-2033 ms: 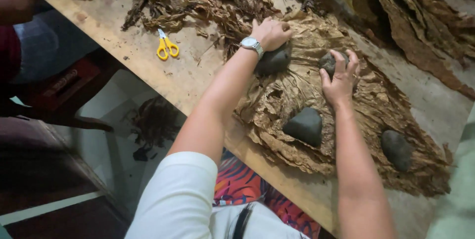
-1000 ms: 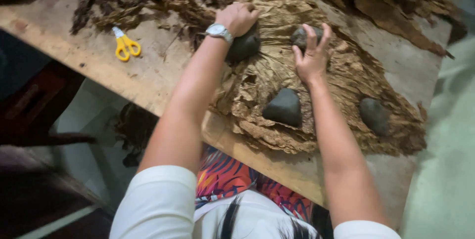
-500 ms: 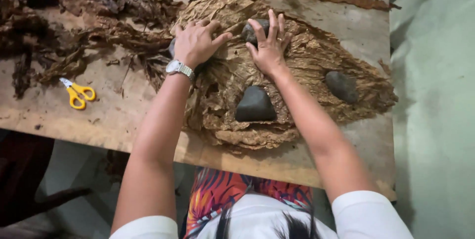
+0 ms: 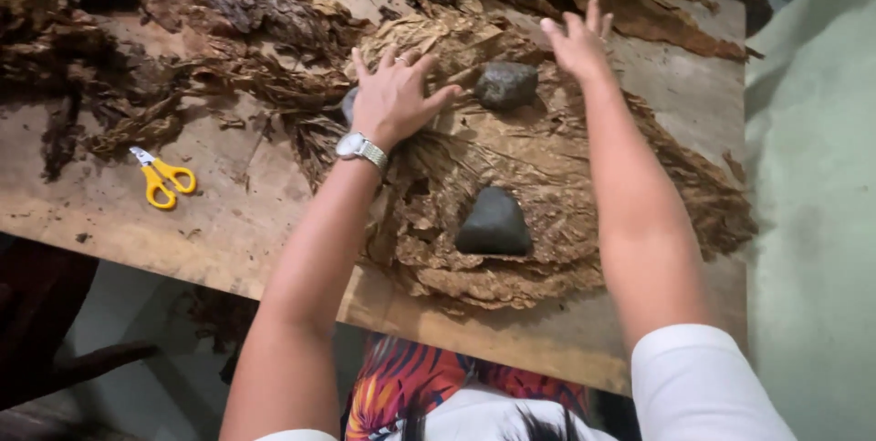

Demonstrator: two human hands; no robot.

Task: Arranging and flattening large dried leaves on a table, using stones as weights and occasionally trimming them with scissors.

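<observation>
Yellow scissors (image 4: pixel 162 178) lie untouched at the worktop's (image 4: pixel 228 231) left. Left hand (image 4: pixel 394 99) – grip wide, fingers spread – presses flat on the stack of dried tobacco leaves (image 4: pixel 538 176), half covering a stone at its edge. Since half a second ago the right hand (image 4: pixel 577 40) has lifted off the upper stone (image 4: pixel 506 84), now exposed, and reaches beyond it, open and empty – the leaves look weighted, with the triangular stone (image 4: pixel 494 222) nearer.

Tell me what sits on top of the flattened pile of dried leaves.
Two dark stones rest on the leaf pile: one near the front, one farther back. The left hand presses flat on the leaves, partly covering a third grey object. The right forearm hides the pile's right side.
</observation>
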